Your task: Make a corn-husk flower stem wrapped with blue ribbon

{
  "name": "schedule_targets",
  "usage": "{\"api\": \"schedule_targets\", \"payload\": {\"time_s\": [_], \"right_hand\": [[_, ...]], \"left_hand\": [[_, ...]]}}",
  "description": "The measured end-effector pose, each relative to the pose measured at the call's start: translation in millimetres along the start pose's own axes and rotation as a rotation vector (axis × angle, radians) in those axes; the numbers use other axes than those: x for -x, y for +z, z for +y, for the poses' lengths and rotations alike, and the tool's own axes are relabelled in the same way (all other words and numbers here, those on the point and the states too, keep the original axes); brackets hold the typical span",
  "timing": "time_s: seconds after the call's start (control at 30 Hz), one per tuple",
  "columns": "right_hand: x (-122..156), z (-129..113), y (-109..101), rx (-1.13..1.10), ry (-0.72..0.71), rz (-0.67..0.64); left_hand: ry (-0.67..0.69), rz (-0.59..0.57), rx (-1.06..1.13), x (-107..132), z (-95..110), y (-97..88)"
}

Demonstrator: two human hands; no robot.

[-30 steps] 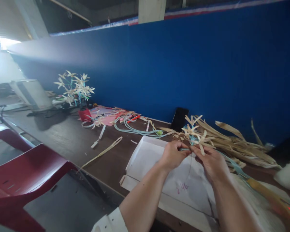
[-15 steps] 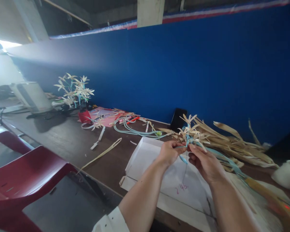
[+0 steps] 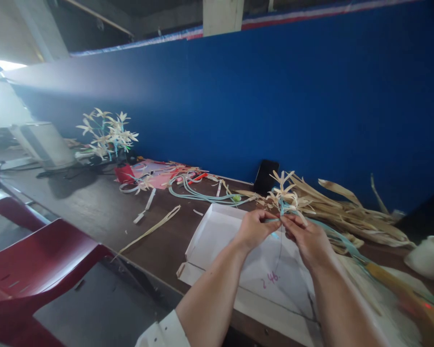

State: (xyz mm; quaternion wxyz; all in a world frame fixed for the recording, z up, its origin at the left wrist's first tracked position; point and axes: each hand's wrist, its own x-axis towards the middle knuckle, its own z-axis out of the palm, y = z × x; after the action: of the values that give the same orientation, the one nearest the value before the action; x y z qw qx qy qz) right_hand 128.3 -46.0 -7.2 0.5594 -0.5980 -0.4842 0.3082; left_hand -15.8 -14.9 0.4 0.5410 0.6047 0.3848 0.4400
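My left hand (image 3: 255, 228) and my right hand (image 3: 307, 239) meet above a white cardboard tray (image 3: 217, 231), fingers pinched together on the stem of a small spray of straw flowers (image 3: 285, 193). The stem is wrapped in light blue tape (image 3: 338, 239) that trails off to the right across the table. Pale dried petals fan out just above my fingertips. A thin wire hangs down from the stem between my hands.
Dried straw leaves (image 3: 347, 212) lie heaped behind my hands beside a black phone (image 3: 265, 177) leaning on the blue partition. Farther left are blue tape loops (image 3: 198, 193), pink paper, and a finished flower spray in a red pot (image 3: 110, 140). A red chair (image 3: 32, 274) stands at the left.
My hands have drawn closer together on the stem and lowered slightly. The flower spray has shifted a little left and the right hand's fingers have closed in on the tape.
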Motion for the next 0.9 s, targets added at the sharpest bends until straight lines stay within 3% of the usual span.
{"api": "schedule_targets", "payload": {"time_s": [0.17,0.63,0.9], "right_hand": [[3,-6,-1,0.121,-0.037,-0.007],[10,-24,3,0.220,0.075,0.040],[12,-30,2,0.267,-0.005,0.044]], "left_hand": [[0.015,-0.018,-0.036,1,3,-3.2],[0.148,0.046,-0.213,4,3,-0.9],[0.111,0.001,-0.213,6,8,-4.0]]}}
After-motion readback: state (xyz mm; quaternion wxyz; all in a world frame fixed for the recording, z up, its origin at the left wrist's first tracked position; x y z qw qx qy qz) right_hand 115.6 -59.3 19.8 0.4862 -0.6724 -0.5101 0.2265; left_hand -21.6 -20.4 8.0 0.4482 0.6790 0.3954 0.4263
